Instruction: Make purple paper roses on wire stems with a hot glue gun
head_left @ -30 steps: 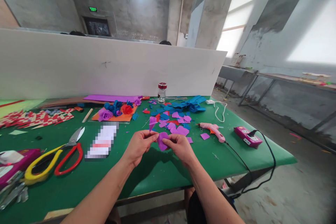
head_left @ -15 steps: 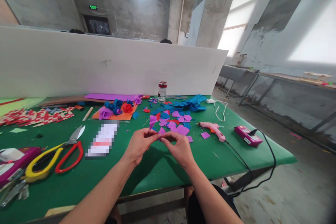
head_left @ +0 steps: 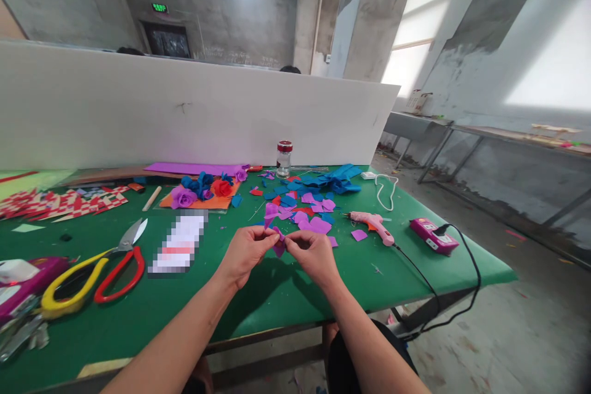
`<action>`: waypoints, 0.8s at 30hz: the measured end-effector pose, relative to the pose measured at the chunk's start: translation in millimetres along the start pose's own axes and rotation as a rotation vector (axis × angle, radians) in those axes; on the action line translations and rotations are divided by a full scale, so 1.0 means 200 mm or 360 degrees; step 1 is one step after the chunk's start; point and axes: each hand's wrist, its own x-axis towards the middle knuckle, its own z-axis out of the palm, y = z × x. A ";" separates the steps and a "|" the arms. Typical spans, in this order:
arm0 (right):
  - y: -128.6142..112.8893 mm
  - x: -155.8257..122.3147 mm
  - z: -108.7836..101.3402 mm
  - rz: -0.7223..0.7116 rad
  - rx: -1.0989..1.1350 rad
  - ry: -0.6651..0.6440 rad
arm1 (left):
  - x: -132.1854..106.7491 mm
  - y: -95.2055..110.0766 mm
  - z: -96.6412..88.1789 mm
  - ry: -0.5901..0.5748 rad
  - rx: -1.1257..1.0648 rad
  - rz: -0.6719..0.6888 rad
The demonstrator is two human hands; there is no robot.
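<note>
Left fingers [head_left: 269, 243] and right fingers [head_left: 298, 237] pinched together on purple paper [head_left: 279, 251], small, bent, partly hidden

Bare forearms [head_left: 184, 323], perhaps black shorts [head_left: 342, 366]

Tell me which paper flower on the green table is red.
The red paper rose, on the orange sheet, right of the large purple rose; the other flowers are purple or blue.

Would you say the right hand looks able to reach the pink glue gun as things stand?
Probably yes: the pink glue gun lies just beyond the right hand, with nothing tall between them, though that hand is pinching purple paper.
</note>
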 end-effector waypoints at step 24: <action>-0.01 0.01 -0.02 0.0351 0.0655 -0.0263 | -0.01 0.00 0.00 -0.0070 0.0040 -0.0034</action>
